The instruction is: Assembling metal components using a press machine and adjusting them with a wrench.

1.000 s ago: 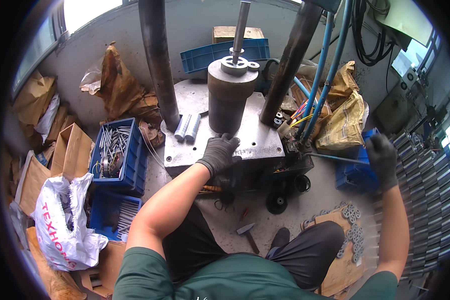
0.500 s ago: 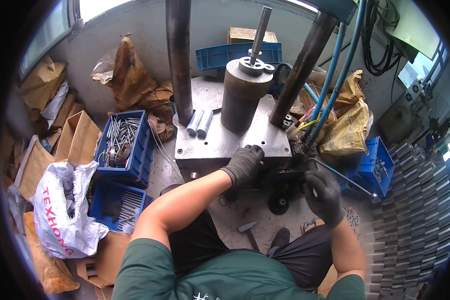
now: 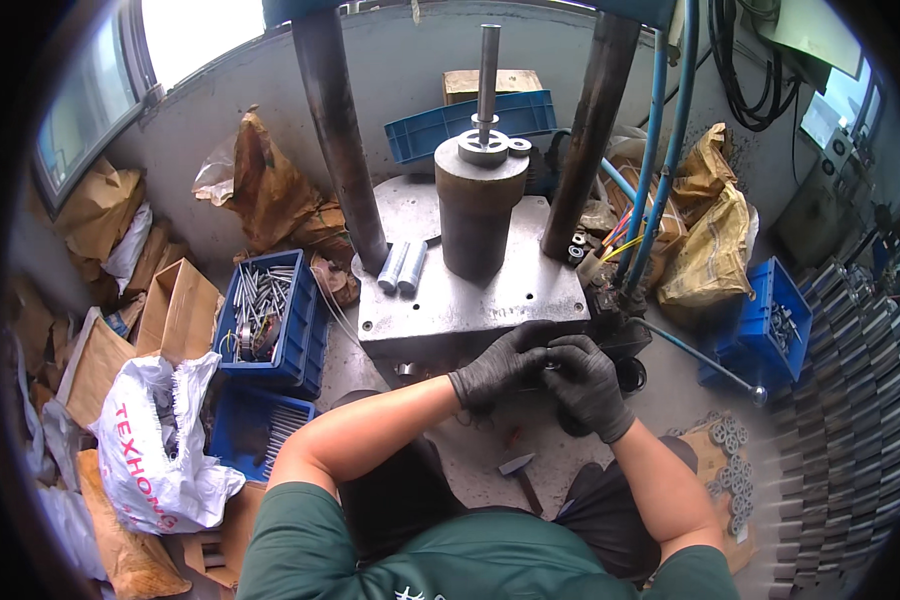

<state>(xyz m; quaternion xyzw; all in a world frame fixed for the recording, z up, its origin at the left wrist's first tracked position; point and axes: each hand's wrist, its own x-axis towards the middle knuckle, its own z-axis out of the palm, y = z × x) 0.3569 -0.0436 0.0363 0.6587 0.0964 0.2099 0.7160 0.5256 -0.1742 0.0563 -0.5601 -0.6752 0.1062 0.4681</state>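
My left hand and my right hand, both in dark grey gloves, meet just in front of the press table's near edge. The fingers of both are closed together around a small, shiny metal bit, mostly hidden by the gloves. Beyond them, a thick steel cylinder stands upright on the metal press table. A spoked metal wheel lies on its top, with an upright rod at its centre and a small ring beside it. Two silvery cylinders lie side by side left of the steel cylinder.
Steel columns flank the table. Blue crates of metal rods and a white sack are at left. Blue hoses, a lever and another blue crate stand right. A hammer and several spoked wheels lie below.
My right hand has moved left and up to meet my left hand. My left hand has come off the table's edge, slightly nearer me. The view has tilted a little.
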